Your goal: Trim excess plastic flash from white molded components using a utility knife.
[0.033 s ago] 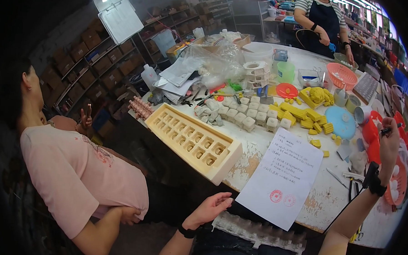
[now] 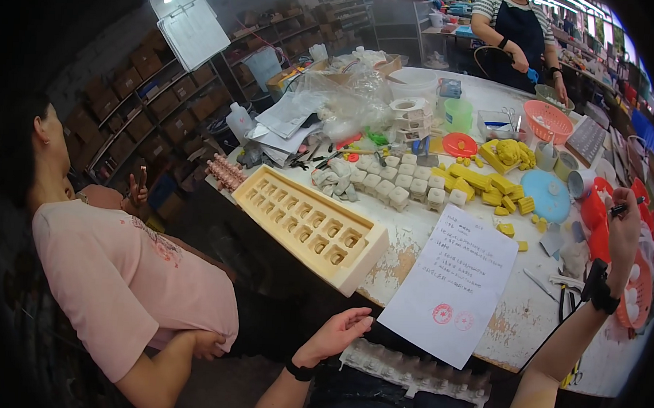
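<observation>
My left hand hangs open, palm up, over my lap just below the table edge and holds nothing. It is nearest a white sheet of paper with two red stamps, which overhangs the table edge. A pale grey mould tray lies across my lap beside that hand. My right hand is raised at the right, fingers closed around a thin dark pen. Each of my wrists carries a black band. A cream mould block with several square cavities lies on the table's left part.
Grey cast blocks and yellow blocks sit mid-table with a blue round lid, an orange basket and a green cup. A person in a pink shirt sits left; another in an apron stands behind.
</observation>
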A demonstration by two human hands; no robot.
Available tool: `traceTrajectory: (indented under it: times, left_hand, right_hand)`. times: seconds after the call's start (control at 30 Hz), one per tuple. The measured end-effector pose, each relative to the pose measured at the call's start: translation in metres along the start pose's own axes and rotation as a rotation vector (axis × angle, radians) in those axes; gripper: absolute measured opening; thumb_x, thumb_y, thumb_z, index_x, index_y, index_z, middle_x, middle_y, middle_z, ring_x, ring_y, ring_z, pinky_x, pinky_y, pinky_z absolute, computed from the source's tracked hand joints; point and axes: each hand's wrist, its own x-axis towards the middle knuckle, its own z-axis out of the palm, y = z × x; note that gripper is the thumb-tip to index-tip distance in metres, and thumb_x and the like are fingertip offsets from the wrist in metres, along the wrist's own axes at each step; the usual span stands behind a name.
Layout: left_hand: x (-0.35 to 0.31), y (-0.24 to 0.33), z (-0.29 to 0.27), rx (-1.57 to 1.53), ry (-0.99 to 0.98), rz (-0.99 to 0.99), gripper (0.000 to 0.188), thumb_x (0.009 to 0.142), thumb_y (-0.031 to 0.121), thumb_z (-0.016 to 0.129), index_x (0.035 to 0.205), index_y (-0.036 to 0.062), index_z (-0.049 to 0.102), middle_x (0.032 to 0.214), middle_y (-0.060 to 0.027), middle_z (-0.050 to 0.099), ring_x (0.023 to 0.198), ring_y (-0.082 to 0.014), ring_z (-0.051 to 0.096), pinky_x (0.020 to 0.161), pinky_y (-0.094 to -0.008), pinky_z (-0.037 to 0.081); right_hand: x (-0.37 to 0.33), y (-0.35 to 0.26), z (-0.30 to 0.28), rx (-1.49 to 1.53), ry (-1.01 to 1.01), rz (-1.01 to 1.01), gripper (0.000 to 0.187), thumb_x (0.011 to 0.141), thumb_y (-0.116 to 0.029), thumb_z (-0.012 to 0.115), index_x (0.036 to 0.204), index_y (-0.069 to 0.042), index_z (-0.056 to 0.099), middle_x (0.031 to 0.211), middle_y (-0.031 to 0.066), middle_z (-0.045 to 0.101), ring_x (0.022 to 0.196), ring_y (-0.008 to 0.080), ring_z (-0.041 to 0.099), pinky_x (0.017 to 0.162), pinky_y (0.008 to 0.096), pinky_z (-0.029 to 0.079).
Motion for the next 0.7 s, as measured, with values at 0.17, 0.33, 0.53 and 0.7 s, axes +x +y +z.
traceTrajectory:
  times: [0.17, 0.33, 0.53, 0.7]
  left_hand:
    - [0.0001, 0.0015, 0.0006, 0.008, -0.002, 0.005, 0.051, 0.104, 0.027, 0.056, 0.142, -0.0052, 0.045, 0.128, -0.0125, 0.063, 0.111, -0.0148, 0.062, 0.092, -0.0286, 0.049]
    - [0.0011, 0.0023, 0.0016, 0.001, -0.009, 0.007, 0.05, 0.104, 0.026, 0.056, 0.142, -0.0051, 0.045, 0.127, -0.0121, 0.063, 0.11, -0.0145, 0.062, 0.092, -0.0281, 0.049]
    - [0.0026, 0.0004, 0.0024, -0.009, -0.015, 0.009, 0.05, 0.104, 0.025, 0.056, 0.141, -0.0052, 0.045, 0.126, -0.0117, 0.063, 0.11, -0.0142, 0.062, 0.091, -0.0278, 0.049]
    - [0.0031, 0.0006, 0.0035, -0.002, -0.018, 0.009, 0.05, 0.104, 0.025, 0.056, 0.142, -0.0053, 0.045, 0.125, -0.0109, 0.064, 0.109, -0.0144, 0.062, 0.091, -0.0278, 0.049]
  right_hand:
    - [0.0006, 0.0022, 0.0, -0.017, 0.0, -0.017, 0.019, 0.099, -0.018, 0.064, 0.108, -0.003, 0.055, 0.09, 0.0019, 0.053, 0.081, 0.0091, 0.048, 0.073, 0.0241, 0.042]
    - [0.0009, 0.0022, 0.0001, 0.014, -0.01, -0.008, 0.021, 0.099, -0.02, 0.064, 0.108, -0.003, 0.056, 0.09, 0.0022, 0.053, 0.081, 0.0093, 0.048, 0.074, 0.0243, 0.042]
    - [0.0005, 0.0018, -0.001, -0.005, -0.008, -0.03, 0.022, 0.099, -0.02, 0.064, 0.108, -0.002, 0.056, 0.089, 0.0022, 0.053, 0.082, 0.0095, 0.049, 0.075, 0.0245, 0.043]
    - [-0.0005, -0.0001, 0.0012, -0.013, 0.018, -0.041, 0.022, 0.099, -0.02, 0.064, 0.107, -0.002, 0.056, 0.087, 0.0016, 0.051, 0.08, 0.0092, 0.047, 0.072, 0.0243, 0.041]
